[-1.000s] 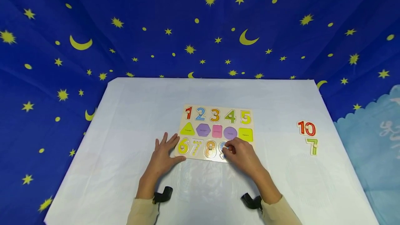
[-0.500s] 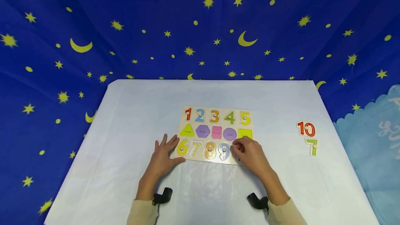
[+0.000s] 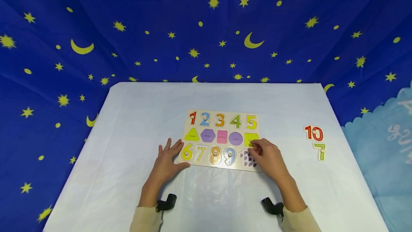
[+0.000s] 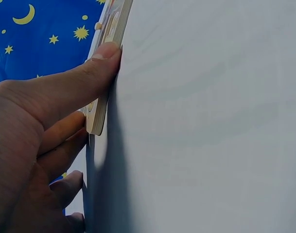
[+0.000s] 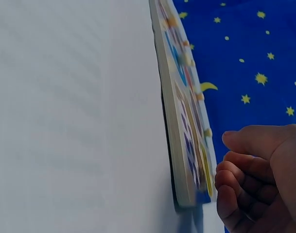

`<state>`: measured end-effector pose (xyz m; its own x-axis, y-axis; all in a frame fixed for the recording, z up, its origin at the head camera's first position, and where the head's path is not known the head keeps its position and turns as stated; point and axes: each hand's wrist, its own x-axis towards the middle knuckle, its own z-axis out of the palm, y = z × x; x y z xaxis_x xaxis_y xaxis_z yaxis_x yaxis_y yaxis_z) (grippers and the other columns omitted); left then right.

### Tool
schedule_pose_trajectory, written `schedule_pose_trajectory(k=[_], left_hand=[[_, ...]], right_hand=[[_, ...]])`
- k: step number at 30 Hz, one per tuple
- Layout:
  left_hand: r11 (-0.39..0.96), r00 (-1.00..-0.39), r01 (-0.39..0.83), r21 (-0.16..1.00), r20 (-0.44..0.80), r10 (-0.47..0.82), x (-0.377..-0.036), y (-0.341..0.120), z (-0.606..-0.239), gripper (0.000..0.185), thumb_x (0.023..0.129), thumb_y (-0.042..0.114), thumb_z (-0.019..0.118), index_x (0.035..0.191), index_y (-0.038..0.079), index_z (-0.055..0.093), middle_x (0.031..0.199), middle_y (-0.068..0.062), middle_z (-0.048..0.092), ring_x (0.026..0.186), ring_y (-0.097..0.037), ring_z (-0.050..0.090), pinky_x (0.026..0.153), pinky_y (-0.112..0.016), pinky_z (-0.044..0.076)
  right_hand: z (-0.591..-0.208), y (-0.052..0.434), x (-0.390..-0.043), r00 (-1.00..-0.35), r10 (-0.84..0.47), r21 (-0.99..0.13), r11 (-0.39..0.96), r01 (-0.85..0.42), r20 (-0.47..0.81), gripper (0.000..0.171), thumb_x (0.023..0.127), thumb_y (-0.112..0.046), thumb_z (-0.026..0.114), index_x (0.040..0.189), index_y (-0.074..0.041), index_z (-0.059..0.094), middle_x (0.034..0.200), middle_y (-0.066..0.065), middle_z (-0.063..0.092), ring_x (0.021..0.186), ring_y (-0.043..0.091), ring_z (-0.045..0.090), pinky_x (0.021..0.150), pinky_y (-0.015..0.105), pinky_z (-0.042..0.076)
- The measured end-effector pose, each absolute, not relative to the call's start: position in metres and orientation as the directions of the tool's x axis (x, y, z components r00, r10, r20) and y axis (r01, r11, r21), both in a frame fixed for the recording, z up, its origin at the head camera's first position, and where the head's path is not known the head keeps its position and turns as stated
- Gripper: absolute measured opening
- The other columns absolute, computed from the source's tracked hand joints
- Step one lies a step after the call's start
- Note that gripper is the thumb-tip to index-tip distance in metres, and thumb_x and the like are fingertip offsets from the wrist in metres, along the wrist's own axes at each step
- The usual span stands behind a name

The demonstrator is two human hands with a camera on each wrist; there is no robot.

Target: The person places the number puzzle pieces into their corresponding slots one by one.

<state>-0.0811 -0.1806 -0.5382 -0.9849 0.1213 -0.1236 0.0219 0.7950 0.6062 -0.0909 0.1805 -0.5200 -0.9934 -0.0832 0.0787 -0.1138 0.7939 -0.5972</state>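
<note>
Left forearm: a cream sleeve [image 3: 146, 219] is seen at the lower edge of the head view, with a black wrist mount [image 3: 166, 202] strapped below the wrist; the arm is angled up and slightly rightward toward the board.
Left hand: the left hand [image 3: 166, 162] is laid flat on the white table [image 3: 128, 124], palm down, at the near left corner of the puzzle board [image 3: 221, 113].
Left fingers: they are held straight and spread apart; in the left wrist view the thumb [image 4: 84, 80] is pressed along the board's near edge and nothing is gripped.
Puzzle board: the wooden number board is lying flat at the table's centre; pieces 1 to 5 are seated in the far row, five coloured shapes in the middle row, and 6, 8 and 9 in the near row.
Open slots: the 7 recess [image 3: 201, 153] and the 10 recess [image 3: 246, 158] are uncovered, with printed dots shown.
Right hand: the right hand [image 3: 268, 158] is held over the board's near right corner, just beside the 10 recess.
Right fingers: they are loosely curled together and nothing is held in them, as the right wrist view shows.
Loose pieces: the 10 piece [image 3: 313, 133] and the 7 piece [image 3: 320, 151] are lying on the table, well apart from the board, to the right.
</note>
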Motion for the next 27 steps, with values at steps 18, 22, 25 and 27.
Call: schedule_pose_trajectory(k=[18,22,25,27], left_hand=[[0.782,-0.983,0.020,0.623,-0.129,0.128,-0.078,-0.182,-0.537,0.088,0.067,0.035,0.087,0.143,0.014,0.047,0.149,0.001,0.038,0.145,-0.028,0.009,0.115,-0.052,-0.004],[0.782,-0.984,0.028,0.623,-0.120,0.131,-0.079,-0.181,-0.537,0.088,0.068,0.035,0.087,0.143,0.014,0.046,0.149,0.001,0.038,0.145,-0.028,0.009,0.115,-0.051,-0.004],[0.780,-0.985,0.032,0.625,-0.111,0.129,-0.079,-0.181,-0.538,0.088,0.068,0.035,0.087,0.143,0.013,0.047,0.149,0.001,0.039,0.145,-0.028,0.010,0.115,-0.052,-0.003],[0.780,-0.985,0.026,0.625,-0.116,0.125,-0.077,-0.181,-0.539,0.088,0.067,0.034,0.087,0.142,0.013,0.048,0.149,0.001,0.039,0.145,-0.028,0.010,0.115,-0.052,-0.003]], right_hand=[[-0.521,0.211,-0.087,-0.991,-0.035,-0.578,0.810,-0.105,0.131,0.025,0.084,-0.018,0.074,0.105,-0.005,0.069,0.081,-0.001,0.058,0.071,0.015,0.051,0.062,0.031,0.047],[-0.522,0.217,-0.086,-0.990,-0.024,-0.567,0.818,-0.101,0.141,0.024,0.084,-0.017,0.074,0.104,-0.005,0.070,0.080,-0.001,0.057,0.071,0.015,0.051,0.061,0.031,0.047],[-0.522,0.220,-0.085,-0.990,-0.020,-0.560,0.823,-0.097,0.142,0.024,0.084,-0.018,0.074,0.104,-0.005,0.070,0.080,-0.002,0.057,0.070,0.014,0.051,0.061,0.031,0.047],[-0.523,0.223,-0.083,-0.989,-0.015,-0.555,0.827,-0.094,0.145,0.023,0.084,-0.017,0.074,0.103,-0.005,0.070,0.079,-0.002,0.058,0.070,0.014,0.051,0.060,0.031,0.047]])
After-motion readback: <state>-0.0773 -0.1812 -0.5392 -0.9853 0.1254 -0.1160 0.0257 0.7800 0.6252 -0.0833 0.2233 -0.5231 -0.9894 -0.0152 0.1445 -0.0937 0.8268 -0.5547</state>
